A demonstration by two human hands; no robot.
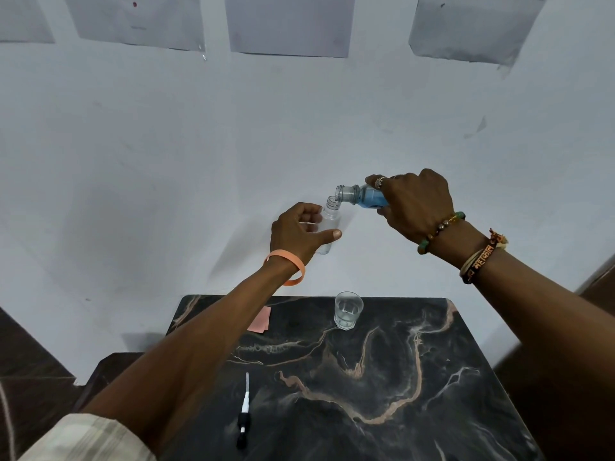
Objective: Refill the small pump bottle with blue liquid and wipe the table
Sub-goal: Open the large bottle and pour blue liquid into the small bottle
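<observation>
My left hand point(297, 231) grips a small clear bottle point(329, 216) upright, raised in front of the white wall, its neck uncapped. My right hand point(416, 202) holds a larger bottle of blue liquid point(362, 195) tipped on its side, its open mouth touching the small bottle's neck. The small bottle looks nearly empty. Its black and white pump head point(244, 415) with its dip tube lies on the dark marble table point(416, 377) near the front left.
A clear drinking glass point(348, 310) with some water stands near the table's far edge. A pink cloth or paper square point(261, 322) lies at the far left, partly hidden by my left forearm. Paper sheets hang on the wall above.
</observation>
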